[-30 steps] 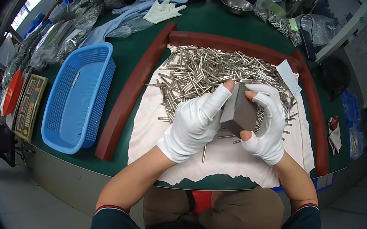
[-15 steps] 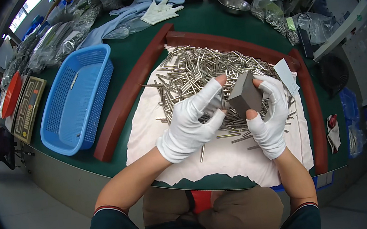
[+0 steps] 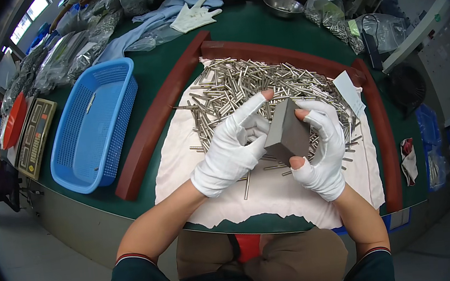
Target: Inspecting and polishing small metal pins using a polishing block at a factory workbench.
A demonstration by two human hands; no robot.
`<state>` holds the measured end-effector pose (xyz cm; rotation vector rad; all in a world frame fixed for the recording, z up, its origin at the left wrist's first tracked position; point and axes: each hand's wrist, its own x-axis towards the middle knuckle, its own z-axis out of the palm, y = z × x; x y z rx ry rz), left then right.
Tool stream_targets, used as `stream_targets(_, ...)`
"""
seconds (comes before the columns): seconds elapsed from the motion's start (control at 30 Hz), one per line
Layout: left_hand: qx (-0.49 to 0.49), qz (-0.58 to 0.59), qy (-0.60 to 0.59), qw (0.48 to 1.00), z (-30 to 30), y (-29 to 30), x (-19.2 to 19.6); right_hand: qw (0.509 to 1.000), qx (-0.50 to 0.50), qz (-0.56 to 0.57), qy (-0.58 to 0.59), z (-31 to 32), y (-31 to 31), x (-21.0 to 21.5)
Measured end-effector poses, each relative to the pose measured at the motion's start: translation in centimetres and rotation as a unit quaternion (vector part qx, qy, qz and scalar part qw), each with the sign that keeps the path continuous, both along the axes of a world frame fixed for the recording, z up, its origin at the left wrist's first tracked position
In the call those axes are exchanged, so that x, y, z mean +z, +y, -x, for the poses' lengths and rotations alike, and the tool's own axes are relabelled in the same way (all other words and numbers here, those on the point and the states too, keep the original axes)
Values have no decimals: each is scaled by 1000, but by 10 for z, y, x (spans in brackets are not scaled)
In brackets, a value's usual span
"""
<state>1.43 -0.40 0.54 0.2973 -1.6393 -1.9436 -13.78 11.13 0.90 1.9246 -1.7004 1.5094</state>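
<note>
My right hand, in a white glove with bare fingertips, holds a dark grey rectangular block tilted between thumb and fingers. Close to the block's left side is my left hand, gloved the same way. Its index finger stretches forward and the others bend loosely, with no object visible in its grasp. Its thumb tip is at the block's edge; whether they touch I cannot tell. Beneath and beyond both hands, many thin metal pins lie heaped on a pale pink cloth.
Dark red wooden bars frame the cloth on three sides of the green table. Left of them stands a blue plastic basket. A white card leans at the heap's right. A metal bowl and a white glove lie behind.
My right hand has brought the block leftward and slightly down, turning it, so it is now close to my left hand. The left thumb has drawn in beside the block.
</note>
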Motion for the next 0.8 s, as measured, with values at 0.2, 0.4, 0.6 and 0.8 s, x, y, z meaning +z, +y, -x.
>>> stream_targets(0.2, 6, 41, 31, 999, -1, 1, 0, 1000, -21, -3, 2, 0, 0, -4)
stream_targets(0.4, 38, 108, 25, 993, -2, 0, -7, 1000, -8, 9, 10, -3, 1, -1)
stream_targets(0.6, 48, 141, 37, 988, -1, 0, -8, 1000, 11, 11, 21, -5, 2, -1)
stream_targets(0.8, 70, 176, 36, 981, 0, -2, -14, 1000, 2, -3, -11, -5, 1, -1)
